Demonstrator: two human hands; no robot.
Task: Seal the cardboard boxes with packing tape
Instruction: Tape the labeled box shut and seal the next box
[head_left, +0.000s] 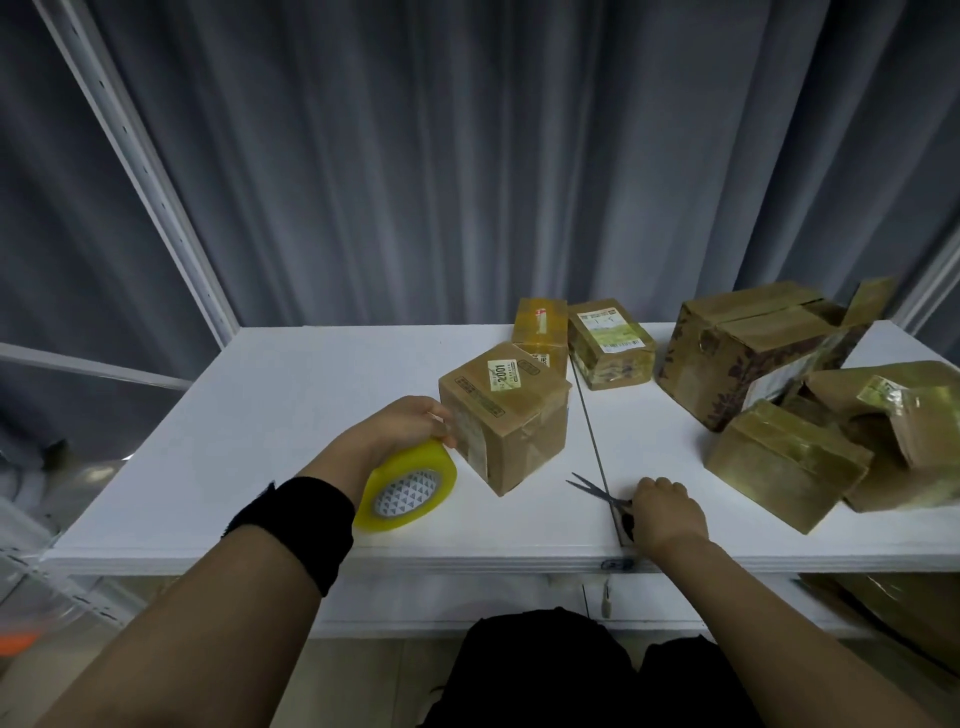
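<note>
Head view: left hand (410, 421) fingers gripping yellow-tinted roll of clear packing tape (410, 486), tilting low over white table (285, 415). Small brown cardboard box labelled 2001 (506, 415) sitting just beside at 1 o'clock. Right hand (667, 512) fingers clamping on metal scissors (592, 488) at 3 o'clock. Roll likely handling light, rigid, slick-faced; outer rim looking like best hold.

I get only one head view, above the near edge of the white table (270, 415), tilted forward and down across it. It sits near, the left hand (410, 421) and right hand (667, 512) over the table's near half, and the wide lens reaches the grey curtain (467, 156) behind the far edge.
</note>
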